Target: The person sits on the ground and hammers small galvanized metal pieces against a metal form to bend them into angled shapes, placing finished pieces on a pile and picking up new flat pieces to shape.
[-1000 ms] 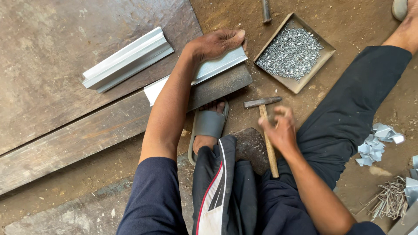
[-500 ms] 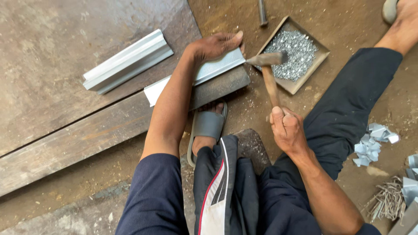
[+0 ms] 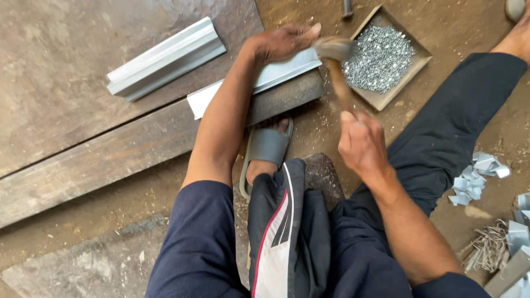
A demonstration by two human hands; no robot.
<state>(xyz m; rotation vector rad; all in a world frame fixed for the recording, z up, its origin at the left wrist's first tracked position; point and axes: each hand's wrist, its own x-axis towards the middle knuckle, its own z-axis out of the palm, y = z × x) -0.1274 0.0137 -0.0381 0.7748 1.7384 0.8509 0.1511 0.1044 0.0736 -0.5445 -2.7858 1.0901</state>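
- Vs half a sec ago: wooden-handled hammer [image 3: 335, 62] has come down a bit; its blurred steel head now sits right at the right end of the pale grey folded sheet-metal channel [image 3: 259, 83], where before it was slightly further right, over the tray edge.
- Vs 1 sec ago: hammer was low by the knee, head pointing left; right hand [image 3: 361, 144] has since swung it up and fwd.
- Left hand [image 3: 284, 41] unchanged in place: palm down, fingers together, pressing flat on the channel's right end.
- Second grey sheet-metal channel [image 3: 165, 58] hasn't moved; lies up-left on the dark steel plate [image 3: 61, 83], well apart from both hands.
- Containers: shallow square brown tray [image 3: 381, 100] at top right, holding a heap of small shiny silver nails [image 3: 378, 55]. Tray sits just right of the hammer head.
- Worked channel lies tilted on a long dark flat steel bar [image 3: 110, 160], directly under the left hand; hammer head just right of left-hand fingertips, contact w/ metal can't tell (motion blur).
- Right hand wrapped tight round the hammer handle's lower end, fist closed.
- Grey slide sandal [image 3: 266, 146] on the foot below the bar, between the arms.
- Small bent silver metal offcuts [image 3: 477, 176] in a pile on the dirt floor, far right.
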